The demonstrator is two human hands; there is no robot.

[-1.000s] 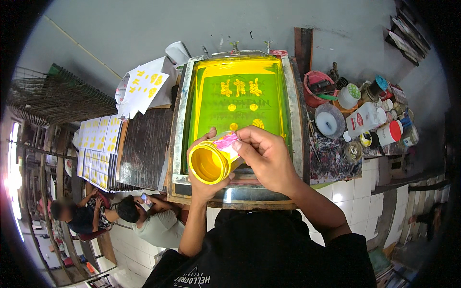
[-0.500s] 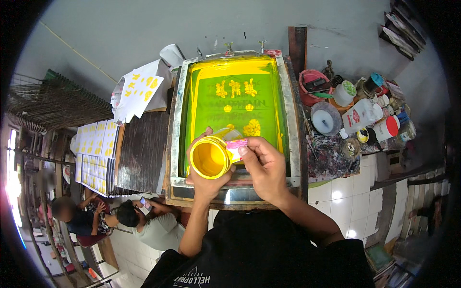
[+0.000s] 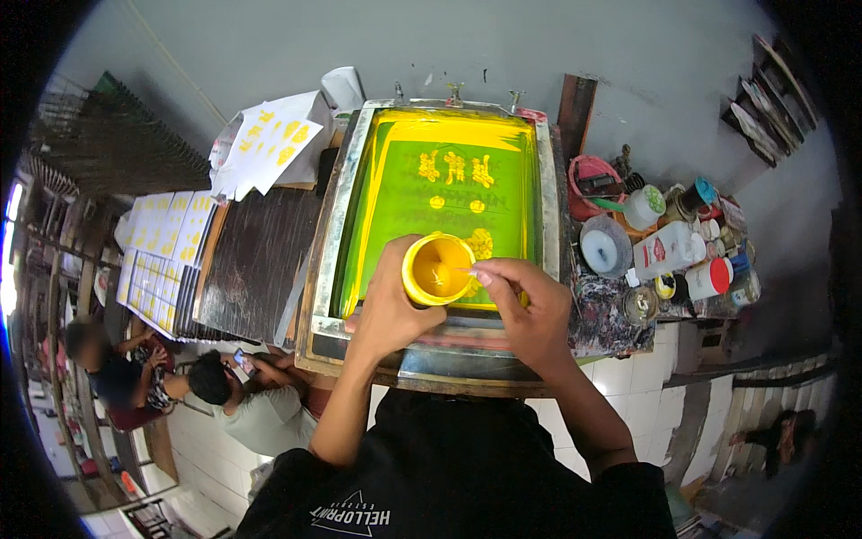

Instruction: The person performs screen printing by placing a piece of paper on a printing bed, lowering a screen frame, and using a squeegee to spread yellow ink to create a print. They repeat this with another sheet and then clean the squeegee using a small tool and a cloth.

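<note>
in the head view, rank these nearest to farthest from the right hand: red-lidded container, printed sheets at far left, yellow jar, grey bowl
From the right hand:
1. Yellow jar, just left of it
2. Grey bowl, on the right
3. Red-lidded container, farther right
4. Printed sheets, far left

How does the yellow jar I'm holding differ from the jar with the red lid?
The yellow jar is open, its yellow inside showing; the red-lidded jar is capped. The yellow jar is in your left hand, above the printing frame; the red-lidded jar is on the table among other containers. Both look round.
</note>
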